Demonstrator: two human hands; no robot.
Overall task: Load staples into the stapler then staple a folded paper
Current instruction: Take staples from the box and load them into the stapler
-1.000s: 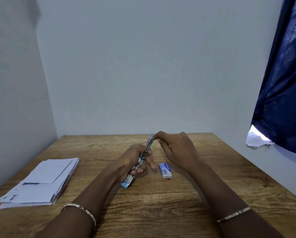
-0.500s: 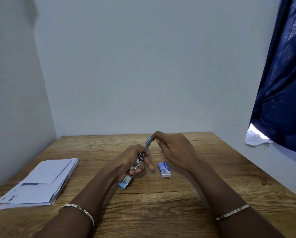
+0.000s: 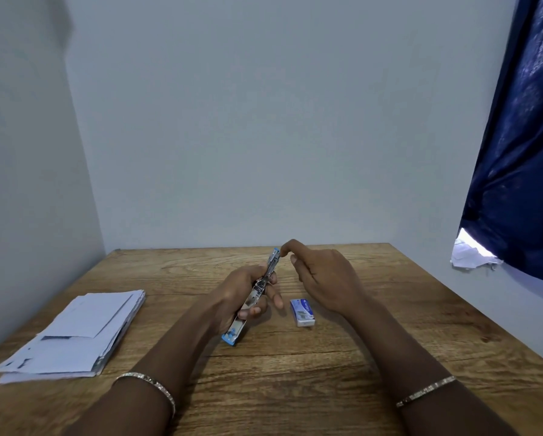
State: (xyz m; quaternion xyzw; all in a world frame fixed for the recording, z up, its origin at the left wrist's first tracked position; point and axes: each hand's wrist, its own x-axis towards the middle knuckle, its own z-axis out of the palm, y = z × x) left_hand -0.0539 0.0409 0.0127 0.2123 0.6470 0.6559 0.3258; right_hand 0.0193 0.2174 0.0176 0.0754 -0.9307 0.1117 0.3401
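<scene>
A blue and silver stapler is swung out flat into one long strip, held slanted above the middle of the table. My left hand grips it around the middle. My right hand hovers just to its right, the forefinger touching the stapler's far blue tip and the other fingers loosely curled. I cannot make out anything pinched in the right fingers. A small blue and white staple box lies on the table below my right hand. A stack of white folded papers lies at the left.
The wooden table stands in a corner, with grey walls behind and to the left. A dark blue curtain hangs at the right, with a scrap of white paper under its lower edge.
My right hand has loosened its pinch at the stapler's far tip, so only the forefinger touches it. The left hand and the stapler stay in place.
</scene>
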